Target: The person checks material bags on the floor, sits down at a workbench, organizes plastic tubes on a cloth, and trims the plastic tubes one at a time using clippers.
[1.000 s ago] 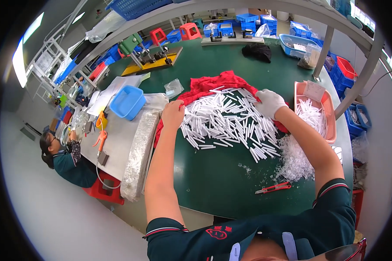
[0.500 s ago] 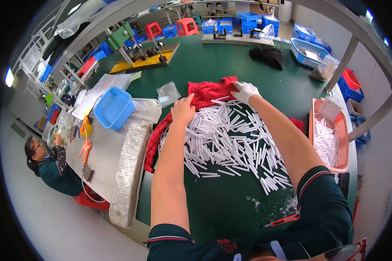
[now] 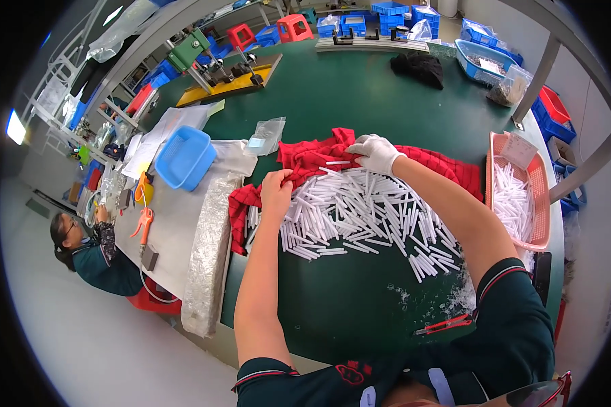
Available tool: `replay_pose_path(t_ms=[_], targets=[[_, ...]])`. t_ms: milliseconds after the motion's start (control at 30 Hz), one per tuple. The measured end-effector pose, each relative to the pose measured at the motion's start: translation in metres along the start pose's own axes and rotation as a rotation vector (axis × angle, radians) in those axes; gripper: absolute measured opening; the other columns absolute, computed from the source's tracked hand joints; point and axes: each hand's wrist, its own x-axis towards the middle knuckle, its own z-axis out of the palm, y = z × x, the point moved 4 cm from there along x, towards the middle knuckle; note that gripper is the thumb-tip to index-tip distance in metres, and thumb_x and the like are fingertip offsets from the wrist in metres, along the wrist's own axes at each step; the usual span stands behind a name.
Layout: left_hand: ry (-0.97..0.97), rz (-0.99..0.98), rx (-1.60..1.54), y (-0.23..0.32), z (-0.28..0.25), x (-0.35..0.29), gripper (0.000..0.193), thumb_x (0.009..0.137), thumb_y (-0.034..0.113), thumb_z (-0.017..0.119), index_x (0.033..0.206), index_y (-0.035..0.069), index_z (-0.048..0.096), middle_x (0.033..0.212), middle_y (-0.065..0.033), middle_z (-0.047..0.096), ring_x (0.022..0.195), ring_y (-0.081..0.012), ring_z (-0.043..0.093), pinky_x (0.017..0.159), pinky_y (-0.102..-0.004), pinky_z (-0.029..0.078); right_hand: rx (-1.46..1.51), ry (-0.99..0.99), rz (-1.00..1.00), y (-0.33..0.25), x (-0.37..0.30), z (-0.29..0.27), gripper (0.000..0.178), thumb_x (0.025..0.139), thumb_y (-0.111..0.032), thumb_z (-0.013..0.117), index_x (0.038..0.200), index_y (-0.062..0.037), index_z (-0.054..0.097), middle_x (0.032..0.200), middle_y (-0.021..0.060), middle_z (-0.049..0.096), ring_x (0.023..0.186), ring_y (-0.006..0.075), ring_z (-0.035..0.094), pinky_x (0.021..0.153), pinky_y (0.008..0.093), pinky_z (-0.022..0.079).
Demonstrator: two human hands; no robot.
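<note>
A red checked cloth (image 3: 312,154) lies bunched along the far side of a heap of thin white tubes (image 3: 360,210). It reaches round the heap's left side and stretches to the right behind my forearm. My left hand (image 3: 276,193), bare, has its fingers curled on the cloth at the heap's left edge. On the far edge my right hand (image 3: 377,154), in a white glove, is closed on a fold of the same cloth. A few tubes rest against the cloth beside the glove. The fingertips of both hands are partly hidden in the fabric.
A red cutter (image 3: 445,324) lies near me by clear scraps. At the right stands a pink basket (image 3: 546,203) of white tubes. A blue tray (image 3: 183,159) and a wrapped bar (image 3: 207,258) are left. A co-worker (image 3: 91,258) sits at far left.
Both hands have shifted, the left nearer to me and the right a little leftward. The cloth is gathered differently, and a long stretch of it now shows on the right behind my forearm.
</note>
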Motion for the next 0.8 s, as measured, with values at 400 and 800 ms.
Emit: replay_pose_path(t_ms=[400, 800], targets=[[0.219, 0.114, -0.256, 0.021, -0.026, -0.055, 0.021, 0.072, -0.005, 0.057, 0.091, 0.003, 0.063, 0.094, -0.0079, 0.056, 0.091, -0.0211, 0.055, 0.080, -0.0279, 0.044, 0.203, 0.204, -0.104, -0.031, -0.019, -0.008, 0.021, 0.066, 0.003, 0.053, 0.079, -0.0080, 0.064, 0.085, 0.0094, 0.062, 0.090, 0.0295, 0.058, 0.082, 0.0377, 0.047], [0.398, 0.129, -0.025, 0.032, -0.036, -0.028, 0.021, 0.076, -0.004, 0.057, 0.096, 0.004, 0.060, 0.096, -0.0110, 0.059, 0.091, -0.0265, 0.057, 0.082, -0.0337, 0.045, 0.044, 0.545, -0.055, -0.035, 0.005, -0.045, 0.014, 0.073, -0.002, 0.052, 0.077, -0.0107, 0.062, 0.086, 0.0080, 0.064, 0.087, 0.0287, 0.060, 0.078, 0.0377, 0.048]])
